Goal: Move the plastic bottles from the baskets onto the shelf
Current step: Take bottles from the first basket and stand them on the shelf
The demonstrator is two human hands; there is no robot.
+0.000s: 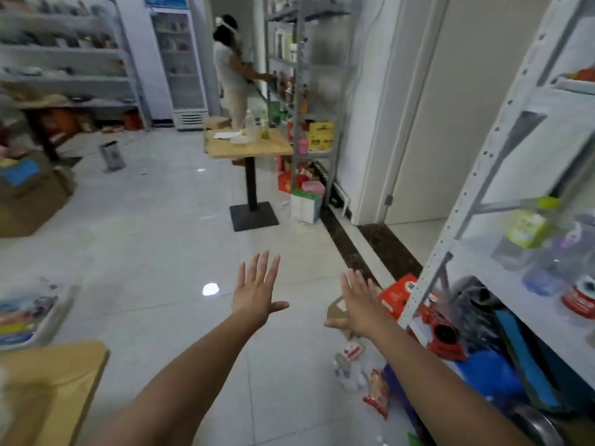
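Beside the shelf, floor clutter (snack packets) lies under the right hand.

We see a glossy floor of pale grey-white tiles, edged on the right by a dark brown speckled strip. The near right shelf is white, its uprights dotted with holes. On it a clear bottle has a yellow-green cap and label, beside purple-tinted bottles and a red-labelled bottle. Below are a red carton and a bright blue object. The far table has a tan wooden top on a black post, with a yellow box to its right.
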